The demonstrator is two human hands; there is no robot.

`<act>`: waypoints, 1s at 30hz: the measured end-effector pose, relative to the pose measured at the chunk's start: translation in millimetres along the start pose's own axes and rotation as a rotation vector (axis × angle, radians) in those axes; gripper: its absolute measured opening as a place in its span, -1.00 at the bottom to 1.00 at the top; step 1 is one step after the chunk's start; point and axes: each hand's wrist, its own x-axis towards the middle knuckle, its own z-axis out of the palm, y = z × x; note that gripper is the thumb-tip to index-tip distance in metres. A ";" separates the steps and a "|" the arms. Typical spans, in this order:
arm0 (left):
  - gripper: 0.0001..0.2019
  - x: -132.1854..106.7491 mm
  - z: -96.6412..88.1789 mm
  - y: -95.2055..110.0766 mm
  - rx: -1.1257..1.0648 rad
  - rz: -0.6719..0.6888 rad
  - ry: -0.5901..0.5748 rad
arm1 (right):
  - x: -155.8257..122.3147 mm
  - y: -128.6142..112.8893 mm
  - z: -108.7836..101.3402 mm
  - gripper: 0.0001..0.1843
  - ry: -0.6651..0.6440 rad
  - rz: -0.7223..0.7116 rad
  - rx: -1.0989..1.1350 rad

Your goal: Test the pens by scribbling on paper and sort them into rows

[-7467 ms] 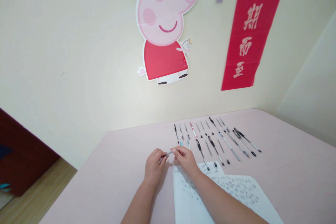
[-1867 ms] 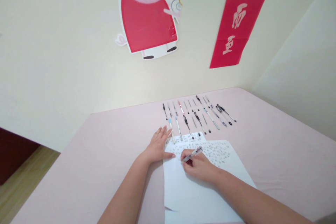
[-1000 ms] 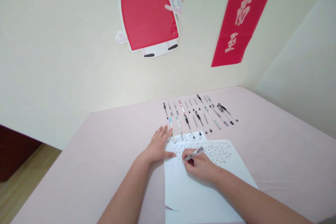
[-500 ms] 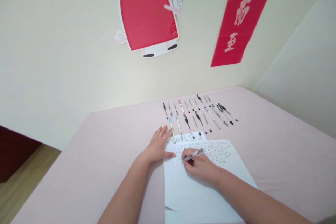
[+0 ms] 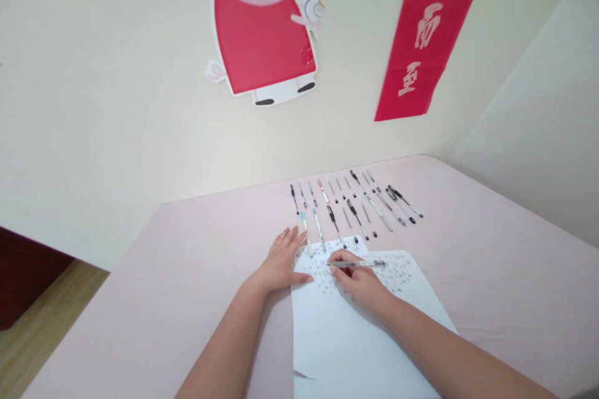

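Observation:
A pen (image 5: 358, 264) with a clear, greyish barrel is pinched in the fingers of my right hand (image 5: 356, 280). Its tip is at the written part of a white sheet of paper (image 5: 355, 343); whether it touches cannot be made out. Small dark handwriting covers the sheet's upper part, and the lower part is blank. My left hand (image 5: 283, 262) lies flat with fingers spread at the sheet's upper left edge, thumb on the paper. Close to its fingertips lies a pen with a blue cap (image 5: 304, 219). Another written sheet (image 5: 349, 243) shows beyond the first.
Two rows of pens, refills and small caps lie beyond the papers, among them a red-and-white pen (image 5: 323, 192) and a black-capped pen (image 5: 354, 215). The pink-covered table (image 5: 201, 287) meets the wall behind. A cartoon pig cutout (image 5: 264, 43) and a red banner (image 5: 430, 31) hang there.
My right hand has moved slightly up the sheet, and the pen has tipped from slanting upward to nearly level, its rear end farther right. My left hand stays in place.

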 end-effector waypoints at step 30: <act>-0.54 -13.5 -6.4 101.0 -0.821 0.253 -0.178 | 7.0 25.7 -2.6 -0.62 -0.090 -0.015 0.346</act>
